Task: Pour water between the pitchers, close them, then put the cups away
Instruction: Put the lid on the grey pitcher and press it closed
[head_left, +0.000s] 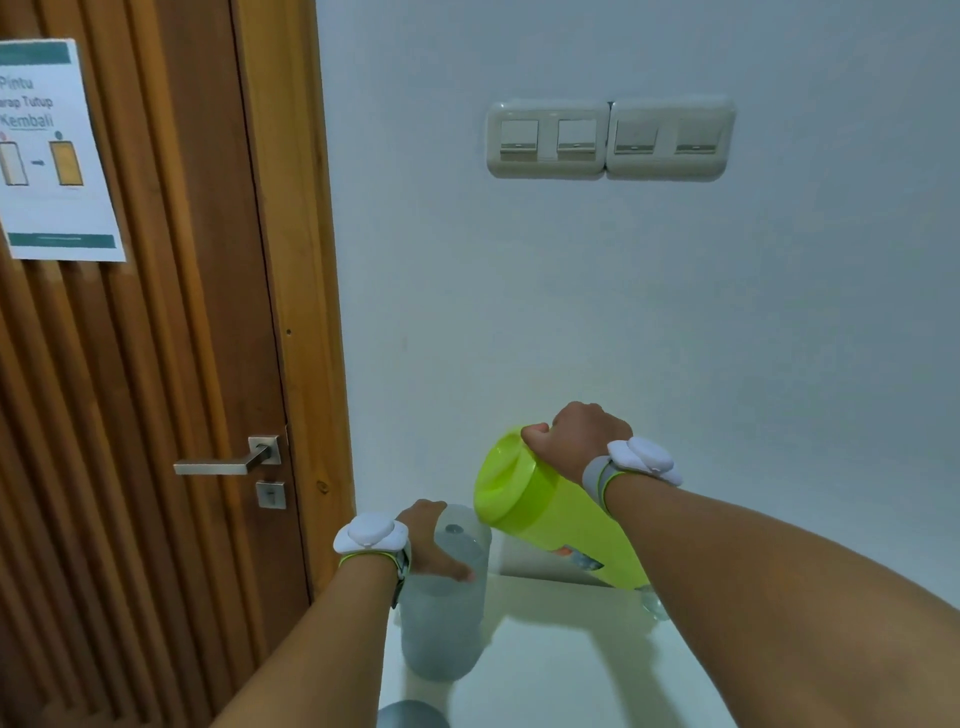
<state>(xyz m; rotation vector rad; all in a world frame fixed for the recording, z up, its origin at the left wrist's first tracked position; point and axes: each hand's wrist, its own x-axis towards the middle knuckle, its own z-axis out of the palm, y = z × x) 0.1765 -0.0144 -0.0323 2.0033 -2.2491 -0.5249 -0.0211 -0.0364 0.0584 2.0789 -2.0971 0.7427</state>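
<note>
A lime-green pitcher (545, 514) is tilted to the left, its lidded top over the mouth of a clear grey pitcher (441, 618) that stands upright on the white table (561, 670). My right hand (582, 436) grips the green pitcher's handle near the top. My left hand (431, 540) holds the rim and side of the grey pitcher. Whether water is flowing I cannot tell. A clear cup (655, 605) shows partly behind my right forearm.
A grey round lid or object (413, 716) lies at the table's front edge. A wooden door (145, 364) with a metal handle (228, 460) stands close on the left. The white wall ahead carries a light switch panel (610, 139).
</note>
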